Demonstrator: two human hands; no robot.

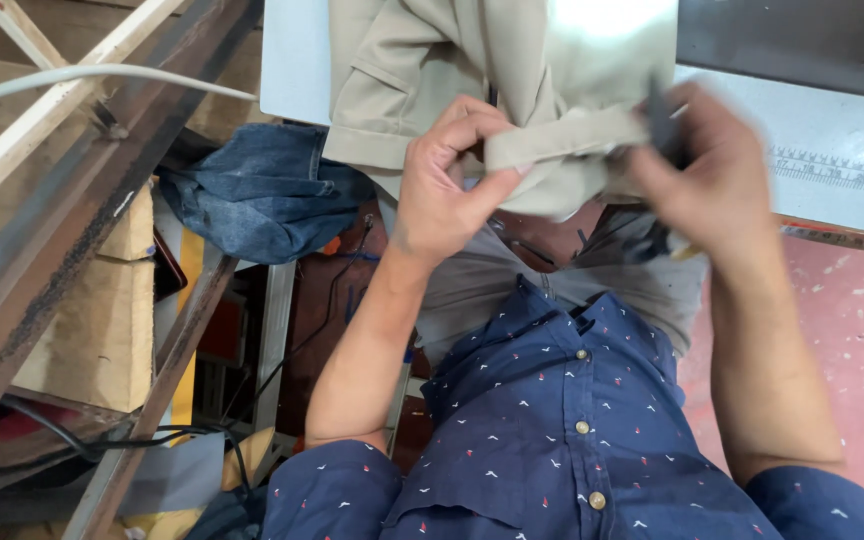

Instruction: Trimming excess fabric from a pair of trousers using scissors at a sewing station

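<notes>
A beige garment (472, 60) hangs off the edge of a white work table (832, 150) towards my lap. My left hand (447, 185) pinches a folded strip of this beige cloth (562, 140) between thumb and fingers. My right hand (707, 180), blurred by motion, grips the other end of the strip together with a small dark tool (664, 125); what kind of tool it is I cannot tell. Both hands are held close together above my lap, just below the table edge.
A bundle of blue denim (267, 190) lies to the left of the garment. Wooden and metal frame bars (62, 220) and black cables (102, 435) fill the left side. A ruler scale (832, 170) is marked on the table. Pink floor (852, 330) shows at right.
</notes>
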